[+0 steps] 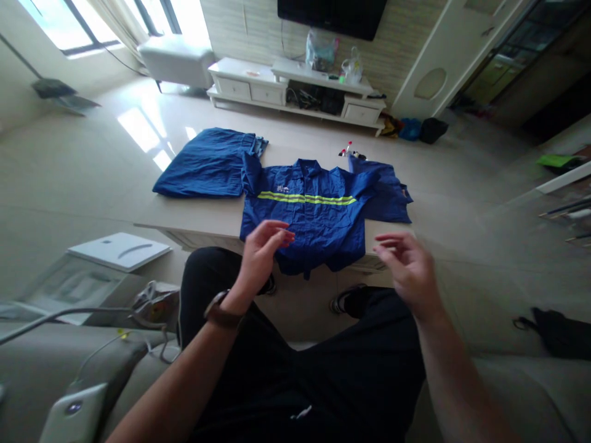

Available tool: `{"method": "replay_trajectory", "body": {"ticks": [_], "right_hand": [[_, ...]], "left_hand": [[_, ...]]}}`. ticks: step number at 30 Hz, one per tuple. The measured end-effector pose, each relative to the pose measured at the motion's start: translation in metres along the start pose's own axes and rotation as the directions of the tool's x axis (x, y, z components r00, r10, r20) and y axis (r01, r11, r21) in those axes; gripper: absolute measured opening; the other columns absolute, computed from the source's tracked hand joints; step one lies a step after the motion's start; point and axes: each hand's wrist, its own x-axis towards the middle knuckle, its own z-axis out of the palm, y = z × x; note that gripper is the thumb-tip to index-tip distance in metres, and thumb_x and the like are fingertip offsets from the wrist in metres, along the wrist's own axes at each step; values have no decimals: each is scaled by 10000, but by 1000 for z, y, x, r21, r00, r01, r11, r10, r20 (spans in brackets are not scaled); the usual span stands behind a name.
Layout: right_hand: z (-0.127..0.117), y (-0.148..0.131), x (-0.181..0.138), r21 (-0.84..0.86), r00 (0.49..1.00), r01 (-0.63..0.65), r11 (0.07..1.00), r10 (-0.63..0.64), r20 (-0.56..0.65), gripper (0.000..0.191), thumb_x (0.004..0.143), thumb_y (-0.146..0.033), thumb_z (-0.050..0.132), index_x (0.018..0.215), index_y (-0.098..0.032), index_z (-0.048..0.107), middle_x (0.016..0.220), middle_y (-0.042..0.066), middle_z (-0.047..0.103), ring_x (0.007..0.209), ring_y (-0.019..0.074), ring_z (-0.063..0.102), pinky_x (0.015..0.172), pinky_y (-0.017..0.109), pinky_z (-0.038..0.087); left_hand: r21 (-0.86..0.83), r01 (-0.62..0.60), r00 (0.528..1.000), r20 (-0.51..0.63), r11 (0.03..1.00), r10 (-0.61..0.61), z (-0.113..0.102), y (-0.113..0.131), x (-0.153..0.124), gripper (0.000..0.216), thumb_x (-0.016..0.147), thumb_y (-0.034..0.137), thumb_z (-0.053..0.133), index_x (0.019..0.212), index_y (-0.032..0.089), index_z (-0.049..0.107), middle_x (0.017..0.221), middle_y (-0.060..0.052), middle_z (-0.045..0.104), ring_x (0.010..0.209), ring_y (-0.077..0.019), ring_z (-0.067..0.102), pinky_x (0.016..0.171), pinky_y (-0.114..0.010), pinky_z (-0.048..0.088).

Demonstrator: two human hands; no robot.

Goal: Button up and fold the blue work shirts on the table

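Note:
A blue work jacket (pixel 323 215) with a yellow-green reflective stripe across the chest lies spread on the low table (pixel 203 215), collar away from me. Its lower edge hangs over the table's near side. Above its lower left part hovers my left hand (pixel 264 246), fingers loosely curved and apart from the thumb, nothing in it. My right hand (pixel 409 267) is in the air off the jacket's lower right corner, also empty, with bent fingers and a gap to the thumb. Neither hand appears to touch the cloth.
Folded blue clothing (pixel 203 163) rests left of the jacket, and another folded blue garment (pixel 390 194) lies partly under its right sleeve. Small red-capped bottles (pixel 349 148) stand behind. A white box (pixel 119 251) is at left, a phone (pixel 74 415) on the sofa (pixel 124 351).

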Motion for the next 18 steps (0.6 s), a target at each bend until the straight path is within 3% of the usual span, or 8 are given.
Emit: {"method": "replay_trajectory", "body": {"ticks": [1,3,5,8,10,14,16,18], "right_hand": [[12,23,-5,-50,990,-90,995,95,108,236,875,-396,653,1005,-200,669,894,35,699,811,175,667,759,330,556],[32,72,-23,-155,941,-174,973,210,265,213,851,-369,620,960,-197,684,902,44,707,821,190,668,782,348,553],[48,116,-47,-253,894,-174,952,260,366,161,828,-317,595,872,-194,689,892,52,693,807,196,659,788,358,543],[60,153,-76,-290,833,-183,940,304,462,128,792,-265,609,838,-202,711,897,55,690,854,210,675,797,346,544],[54,149,-80,-227,840,-229,947,310,445,153,821,-310,625,874,-206,723,919,59,706,872,215,691,780,335,556],[15,85,-43,-42,950,-213,976,217,223,288,886,-443,656,1045,-211,718,1005,69,743,922,210,714,819,346,581],[-10,40,-16,22,993,-84,996,82,85,277,912,-435,663,1081,-219,706,1057,73,742,960,201,712,854,355,584],[-34,-1,3,60,993,105,993,-102,-62,299,941,-447,641,1151,-237,671,1141,82,724,1007,205,707,839,364,592]], "left_hand": [[18,241,970,-38,970,-240,-2,-37,7,278,834,284,701,1082,177,634,936,-45,732,844,-157,717,752,-262,589],[-28,686,708,-204,727,-676,-3,-106,12,270,839,232,676,1086,172,585,1047,-76,708,871,-138,705,748,-221,566],[-65,791,586,-205,608,-784,1,-154,7,203,871,232,629,1036,127,576,1151,-182,673,925,-185,715,756,-258,576],[-94,851,500,-160,517,-851,11,-180,-8,158,882,234,601,991,121,583,1165,-228,676,923,-221,726,736,-293,584],[-94,824,557,-39,558,-829,16,-167,-11,173,855,245,651,982,133,618,1121,-184,717,901,-212,731,739,-292,584],[-52,387,905,210,921,-369,13,-76,0,295,744,326,834,960,165,713,941,-77,775,900,-203,741,849,-306,595],[-50,132,972,204,990,-120,10,-10,3,277,765,386,838,932,187,740,881,-48,775,850,-199,749,842,-330,618],[-65,-107,979,169,992,116,9,55,-4,224,797,375,830,931,208,765,893,-33,775,837,-187,752,815,-328,640]]}}
